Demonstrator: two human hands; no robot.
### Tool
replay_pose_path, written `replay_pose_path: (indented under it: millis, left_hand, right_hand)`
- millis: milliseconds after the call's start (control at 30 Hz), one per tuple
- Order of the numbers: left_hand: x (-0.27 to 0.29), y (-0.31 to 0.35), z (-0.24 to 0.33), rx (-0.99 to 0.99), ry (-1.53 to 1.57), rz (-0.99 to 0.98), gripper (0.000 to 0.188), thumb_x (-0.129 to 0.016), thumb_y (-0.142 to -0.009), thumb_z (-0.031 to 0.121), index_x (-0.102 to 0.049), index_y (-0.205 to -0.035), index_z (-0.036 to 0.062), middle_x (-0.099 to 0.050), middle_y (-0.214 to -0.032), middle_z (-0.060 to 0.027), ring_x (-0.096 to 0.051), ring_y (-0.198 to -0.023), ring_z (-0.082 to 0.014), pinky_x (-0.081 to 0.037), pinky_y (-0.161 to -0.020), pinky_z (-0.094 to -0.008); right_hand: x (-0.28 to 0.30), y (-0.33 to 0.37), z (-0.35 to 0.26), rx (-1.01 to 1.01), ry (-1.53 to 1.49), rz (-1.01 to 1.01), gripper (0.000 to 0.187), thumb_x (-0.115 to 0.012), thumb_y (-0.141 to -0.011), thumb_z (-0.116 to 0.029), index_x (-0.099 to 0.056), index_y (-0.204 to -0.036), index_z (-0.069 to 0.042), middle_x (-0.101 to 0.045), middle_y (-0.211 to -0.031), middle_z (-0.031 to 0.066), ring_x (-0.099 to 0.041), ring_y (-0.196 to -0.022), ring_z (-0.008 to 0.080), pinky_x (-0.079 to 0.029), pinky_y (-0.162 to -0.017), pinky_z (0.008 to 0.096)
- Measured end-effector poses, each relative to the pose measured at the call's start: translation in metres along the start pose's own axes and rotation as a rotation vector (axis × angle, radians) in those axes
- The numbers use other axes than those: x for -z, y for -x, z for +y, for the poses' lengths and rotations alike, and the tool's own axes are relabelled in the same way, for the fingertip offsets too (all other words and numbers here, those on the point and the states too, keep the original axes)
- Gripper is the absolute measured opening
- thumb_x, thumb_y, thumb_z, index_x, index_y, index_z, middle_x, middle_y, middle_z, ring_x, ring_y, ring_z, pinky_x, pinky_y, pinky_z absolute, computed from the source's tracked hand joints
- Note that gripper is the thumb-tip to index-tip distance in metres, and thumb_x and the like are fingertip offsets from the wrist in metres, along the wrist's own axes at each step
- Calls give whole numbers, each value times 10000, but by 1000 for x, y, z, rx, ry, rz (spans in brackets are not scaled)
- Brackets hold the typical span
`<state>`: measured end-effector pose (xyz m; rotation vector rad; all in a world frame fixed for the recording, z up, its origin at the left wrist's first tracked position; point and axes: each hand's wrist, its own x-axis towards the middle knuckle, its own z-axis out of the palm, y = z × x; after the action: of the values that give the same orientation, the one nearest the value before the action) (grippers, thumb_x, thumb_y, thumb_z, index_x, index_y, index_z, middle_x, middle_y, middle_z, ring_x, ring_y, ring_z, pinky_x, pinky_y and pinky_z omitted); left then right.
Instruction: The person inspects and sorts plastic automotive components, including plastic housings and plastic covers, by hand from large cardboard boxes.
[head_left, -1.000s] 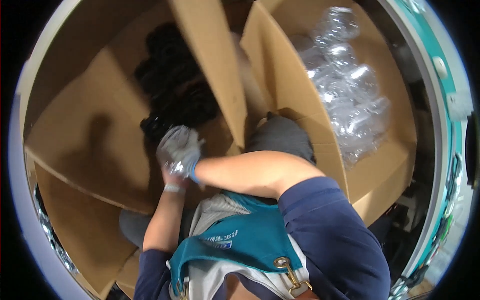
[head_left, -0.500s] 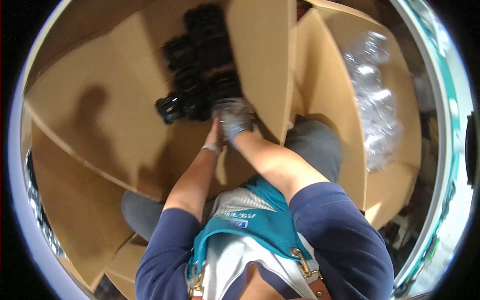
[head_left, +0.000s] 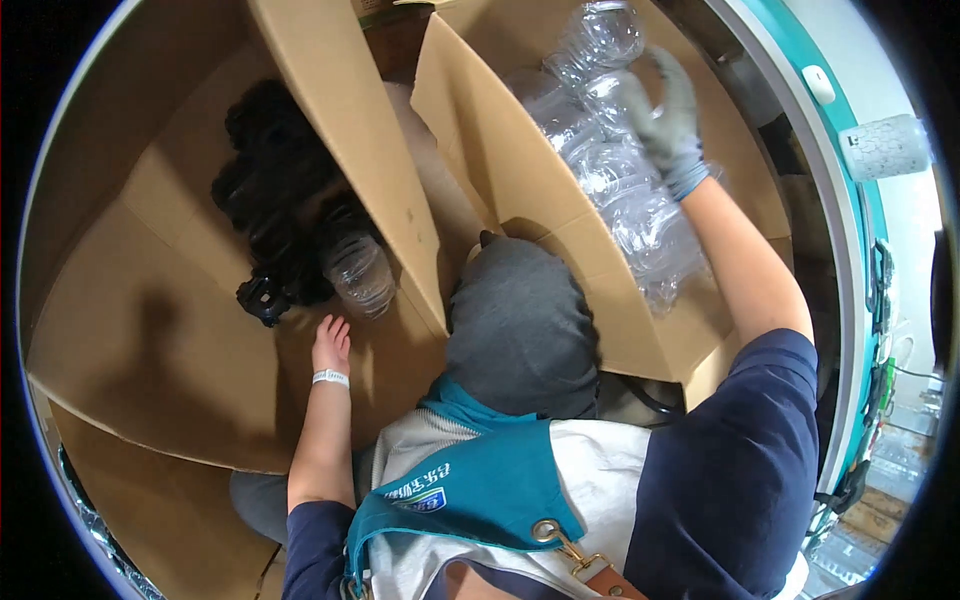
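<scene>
A tall cardboard divider (head_left: pixel 345 130) stands between two open cardboard boxes, and everything here sits to one side of it or the other. To the right of the divider, the right hand (head_left: pixel 668 115), in a grey glove, reaches into the right box (head_left: pixel 520 200) and lies on a heap of clear plastic bottles (head_left: pixel 620 190); its fingers curl over one bottle, though whether they truly grip it cannot be told. To the left of the divider, the bare left hand (head_left: pixel 331 343), with a white band at the wrist, rests flat and loose on the floor of the left box (head_left: pixel 130 330), holding nothing. Just above that hand, close against the divider's foot, lies a single clear bottle (head_left: pixel 360 272), touching a pile of black plastic parts (head_left: pixel 275 210).
</scene>
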<state>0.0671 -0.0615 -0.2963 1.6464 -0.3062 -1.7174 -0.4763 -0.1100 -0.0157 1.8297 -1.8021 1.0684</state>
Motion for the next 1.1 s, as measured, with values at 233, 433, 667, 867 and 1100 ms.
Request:
replay_pose_path:
  millis: [233,433,667,867,1100]
  left_hand:
    - [11,18,-3,1,-106,120,429,-493,-895,387,-512,-1238,131,-576,-1207,-45,-537,-1061,-142,-347,-909,-265]
    - [26,37,4,-53,-440,161,411,-443,-926,366,-520,-1229,100,-573,-1209,-56,-552,-1034,-134,-382,-866,-271]
    - [36,26,1,-45,-405,180,421,-449,-919,377,-523,-1206,79,-597,-1154,-62,-567,-983,-120,-433,-737,-216]
    - [18,36,-8,-32,-410,184,364,-506,-896,367,-555,-1149,111,-617,-1099,-36,-573,-956,-108,-411,-776,-227]
    - [7,36,-6,-39,-381,136,339,-521,-889,352,-561,-1128,114,-617,-1081,-33,-562,-962,-117,-388,-836,-255]
  right_hand:
    - [15,33,229,-987,212,-436,813,-389,-820,-677,-549,-1202,22,-529,-1237,253,-474,-1212,324,-341,-1015,354]
    - [-16,37,257,-1118,246,-725,868,-381,-807,-716,-506,-1260,14,-486,-1309,216,-437,-1254,301,-321,-1034,354]
    - [-42,107,383,-1099,-370,-651,660,-413,-904,-557,-466,-1329,-54,-491,-1328,98,-492,-1175,215,-337,-1019,310]
    - [-15,77,298,-1219,-699,-688,625,-433,-915,-517,-458,-1334,-55,-511,-1300,88,-506,-1148,194,-354,-1000,292]
    - [18,54,212,-983,-654,-725,555,-548,-888,-435,-512,-1265,-30,-606,-1127,57,-559,-1040,164,-440,-884,284]
